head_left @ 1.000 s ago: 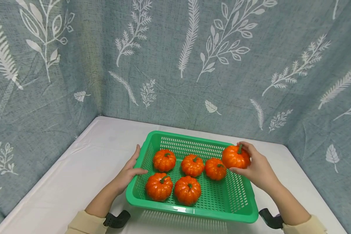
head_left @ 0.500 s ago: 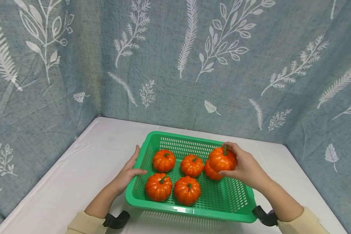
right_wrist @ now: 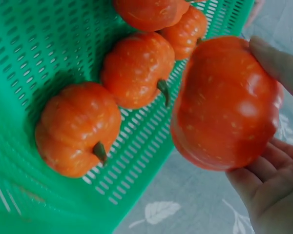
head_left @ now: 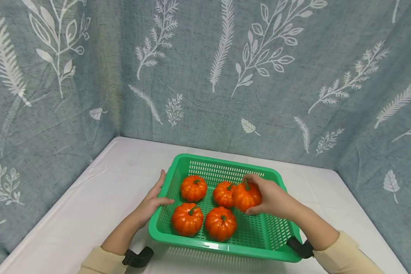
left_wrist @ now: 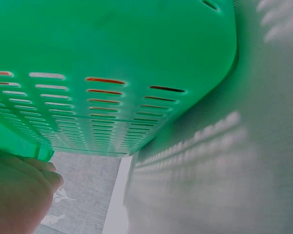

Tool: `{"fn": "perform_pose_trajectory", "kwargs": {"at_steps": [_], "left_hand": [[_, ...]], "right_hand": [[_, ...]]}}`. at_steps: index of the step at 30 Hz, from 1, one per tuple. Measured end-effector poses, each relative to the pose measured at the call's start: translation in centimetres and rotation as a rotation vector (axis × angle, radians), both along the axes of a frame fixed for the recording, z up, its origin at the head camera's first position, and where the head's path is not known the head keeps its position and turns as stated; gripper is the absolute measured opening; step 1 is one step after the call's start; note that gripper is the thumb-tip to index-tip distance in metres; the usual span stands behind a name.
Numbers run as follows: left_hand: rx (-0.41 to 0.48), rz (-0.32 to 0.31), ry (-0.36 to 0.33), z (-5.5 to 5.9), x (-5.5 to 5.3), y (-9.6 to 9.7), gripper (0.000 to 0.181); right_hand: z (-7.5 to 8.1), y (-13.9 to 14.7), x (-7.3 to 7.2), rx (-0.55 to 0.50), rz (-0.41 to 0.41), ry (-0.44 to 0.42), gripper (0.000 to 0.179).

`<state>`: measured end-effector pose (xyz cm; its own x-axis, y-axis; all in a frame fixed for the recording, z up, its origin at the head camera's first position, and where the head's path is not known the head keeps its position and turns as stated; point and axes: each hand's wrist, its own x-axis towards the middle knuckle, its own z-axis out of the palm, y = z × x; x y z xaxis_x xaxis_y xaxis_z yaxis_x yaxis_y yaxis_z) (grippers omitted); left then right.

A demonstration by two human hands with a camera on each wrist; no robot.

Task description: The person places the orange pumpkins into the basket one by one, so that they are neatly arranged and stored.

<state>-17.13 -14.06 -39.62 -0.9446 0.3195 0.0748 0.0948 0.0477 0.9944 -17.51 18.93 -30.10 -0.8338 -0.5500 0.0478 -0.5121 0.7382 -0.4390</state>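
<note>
My right hand (head_left: pixel 274 198) holds an orange toy pumpkin (head_left: pixel 245 197) by its sides, thumb and fingers apart around it, over the green plastic basket (head_left: pixel 205 245). In the right wrist view this pumpkin (right_wrist: pixel 227 102) appears larger than those in the basket, its underside toward the camera. At the basket's left side, my left hand (head_left: pixel 150 203) grips the rim, thumb over the edge and fingers outside. Several similar pumpkins with green stems lie in the basket, among them one at the far left (head_left: pixel 193 188) and one at the near left (head_left: pixel 187 219). The held pumpkin hides another behind it.
The basket stands on a white-covered table (head_left: pixel 123 163), with slotted walls and floor. A grey-green curtain (head_left: pixel 198 76) with white leaf prints encloses the back and sides. Dark wrist straps (head_left: pixel 138 257) sit at both wrists.
My right hand has carried the held pumpkin left and lower, from the basket's right rim to above the middle of its far row. My left hand has stayed at the rim.
</note>
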Motion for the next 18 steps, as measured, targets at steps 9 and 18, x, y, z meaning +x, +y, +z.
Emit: {"fn": "perform_pose_trajectory", "kwargs": {"at_steps": [9, 18], "left_hand": [[0.002, 0.002, -0.006, 0.24, -0.16, -0.18, 0.093], [0.004, -0.01, -0.002, 0.13, -0.36, -0.33, 0.092]], "right_hand": [[-0.12, -0.57, -0.25, 0.147, 0.109, -0.148, 0.077], [-0.81, -0.53, -0.91, 0.238, 0.164, -0.22, 0.069]]}}
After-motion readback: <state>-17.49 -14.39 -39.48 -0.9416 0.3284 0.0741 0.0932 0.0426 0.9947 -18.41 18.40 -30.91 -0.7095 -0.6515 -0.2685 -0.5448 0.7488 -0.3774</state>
